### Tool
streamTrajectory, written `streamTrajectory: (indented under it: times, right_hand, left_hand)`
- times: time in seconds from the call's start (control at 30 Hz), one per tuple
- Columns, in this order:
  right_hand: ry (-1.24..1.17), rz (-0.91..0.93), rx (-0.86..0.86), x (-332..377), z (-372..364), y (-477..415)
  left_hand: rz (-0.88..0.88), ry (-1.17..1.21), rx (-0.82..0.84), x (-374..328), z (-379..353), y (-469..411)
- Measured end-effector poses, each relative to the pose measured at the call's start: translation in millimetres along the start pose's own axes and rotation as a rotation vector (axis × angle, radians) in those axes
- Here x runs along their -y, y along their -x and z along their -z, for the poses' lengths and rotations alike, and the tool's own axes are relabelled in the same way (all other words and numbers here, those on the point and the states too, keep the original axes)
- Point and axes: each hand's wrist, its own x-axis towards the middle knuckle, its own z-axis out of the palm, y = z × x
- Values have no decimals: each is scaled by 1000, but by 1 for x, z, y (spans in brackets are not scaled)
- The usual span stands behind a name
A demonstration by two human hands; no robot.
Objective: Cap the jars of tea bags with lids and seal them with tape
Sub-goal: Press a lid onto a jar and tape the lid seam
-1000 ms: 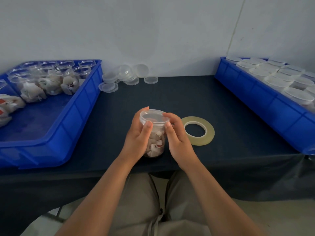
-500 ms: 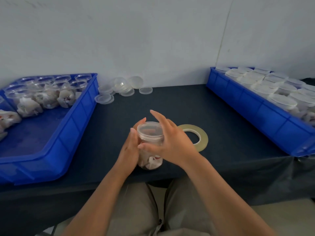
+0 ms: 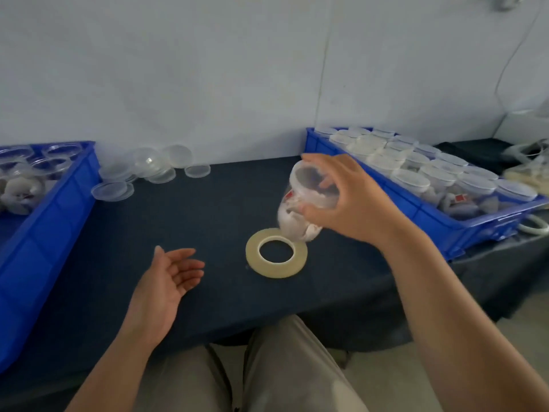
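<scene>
1. While the right hand (image 3: 353,200) curls its fingers and thumb round the jar of tea bags (image 3: 309,200), that jar hangs tilted and blurred above the table (image 3: 208,221), just over the far rim of the tape roll (image 3: 279,270).
2. Left hand (image 3: 166,281) is palm up near the front edge, fingers loosely spread, holding nothing.
3. Tape roll lies flat mid-table.
4. Loose lids (image 3: 154,168) cluster at the back edge beside the left bin (image 3: 50,221).
5. Right bin (image 3: 416,215), along the right edge, holds capped jars (image 3: 416,176).
</scene>
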Motion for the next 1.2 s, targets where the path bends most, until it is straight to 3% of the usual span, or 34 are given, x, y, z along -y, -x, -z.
streamTrajectory:
  times: [0.1, 0.37, 0.53, 0.73, 1.0, 1.2]
  right_hand:
    - [123, -107, -126, -26, 45, -17]
    - [409, -437, -231, -110, 146, -25]
    - [469, -674, -52, -164, 157, -8]
    - [284, -795, 70, -210, 119, 5]
    - [372, -865, 223, -226, 95, 0]
    - [481, -812, 306, -221, 110, -4]
  left_hand:
    - [8, 38, -11, 2, 3, -3]
    - [-5, 13, -30, 3, 2, -5]
    - [10, -17, -47, 1, -2, -5]
    - [18, -55, -62, 0, -4, -5]
    - [24, -87, -67, 0, -2, -4]
    - [22, -87, -64, -2, -4, -1]
